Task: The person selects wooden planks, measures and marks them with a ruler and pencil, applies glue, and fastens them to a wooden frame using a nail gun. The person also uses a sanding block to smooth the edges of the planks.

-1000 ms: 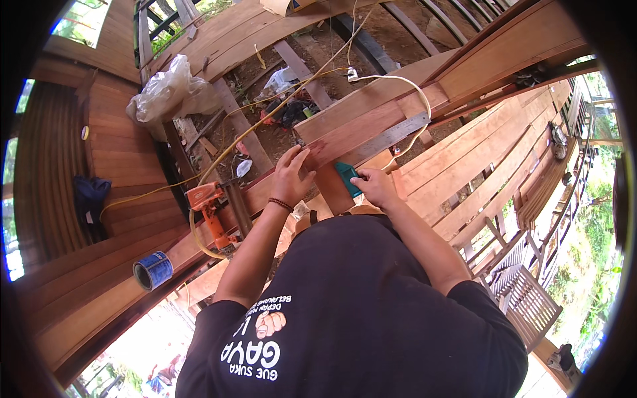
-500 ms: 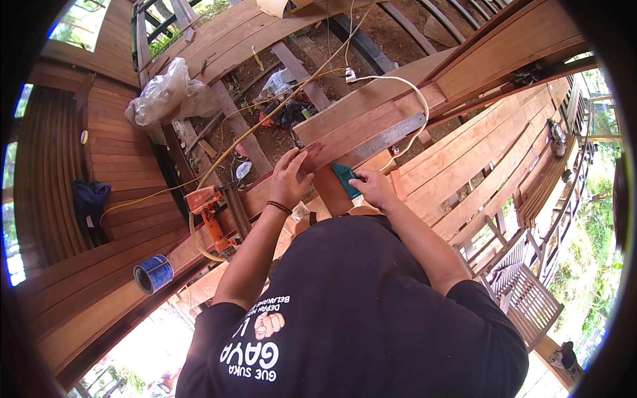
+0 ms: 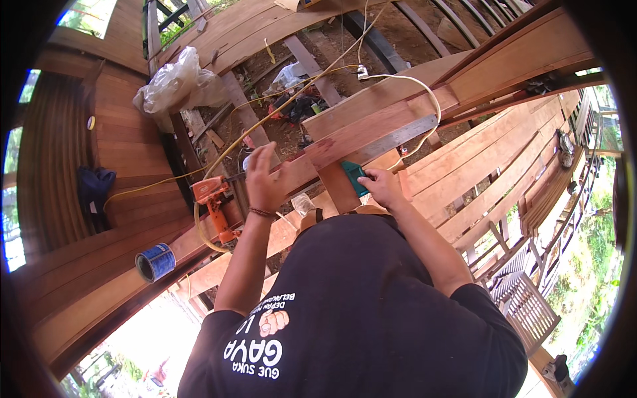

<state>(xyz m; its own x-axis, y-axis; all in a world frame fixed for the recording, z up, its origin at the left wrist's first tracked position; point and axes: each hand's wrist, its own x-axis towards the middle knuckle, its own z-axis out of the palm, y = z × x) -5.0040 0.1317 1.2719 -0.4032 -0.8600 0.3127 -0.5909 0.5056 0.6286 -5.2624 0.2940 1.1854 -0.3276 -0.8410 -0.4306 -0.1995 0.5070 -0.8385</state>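
Note:
My right hand is closed on the teal handle of a carpenter's square, thumb and fingers pinching its edge. The square's metal blade runs up and right along the near side of a reddish-brown plank. My left hand is raised just left of that plank's end, fingers apart and holding nothing. A wider board lies under the square, close to my body. Left of my left hand, an orange nail gun with a yellowish hose rests at the beam.
A blue can lies on its side on the left beam. A clear plastic bag sits at the far left. A white cord loops over the planks. Floor joists have gaps above soil and debris. Slatted wood stands at right.
My left hand has come off the plank's end, moving left and up with its fingers spreading. My right hand keeps its pinch on the square. The whole view has shifted slightly.

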